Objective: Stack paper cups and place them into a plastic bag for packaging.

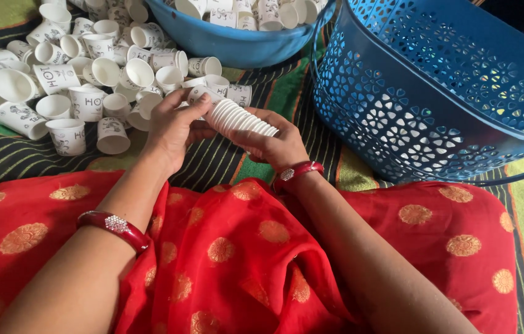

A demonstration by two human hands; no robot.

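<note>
Holding a nested stack of white paper cups (240, 119) on its side, both hands meet just above the person's lap, which is draped in red cloth with gold medallions (237, 260). The left hand (172, 133) curls around the near-left end of the stack, fingers wrapped over the top and thumb beneath, closed on the cups. The right hand (277, 145) cradles the other end from below and behind, its fingers folded up against the rims, likewise closed on the stack. Each wrist carries a red bangle.

The cups look thin-walled and very light, so the stack likely weighs almost nothing, yet it would bend or slide apart along its length if only one end were gripped. Paper walls of this kind probably crush or crease under a hard pinch; the rolled rims are the stiffer part and seem the safer place to press. Supporting both ends, as here, with gentle pressure inward along the stack's axis appears the soundest hold.

Beyond the hands, a heap of loose paper cups (82, 80) with dark printing lies scattered on the striped green and black mat (2, 154). A blue plastic tub (237, 43) behind holds more cups, and a blue perforated basket (435, 93) stands to the right, just beside the stack.
</note>
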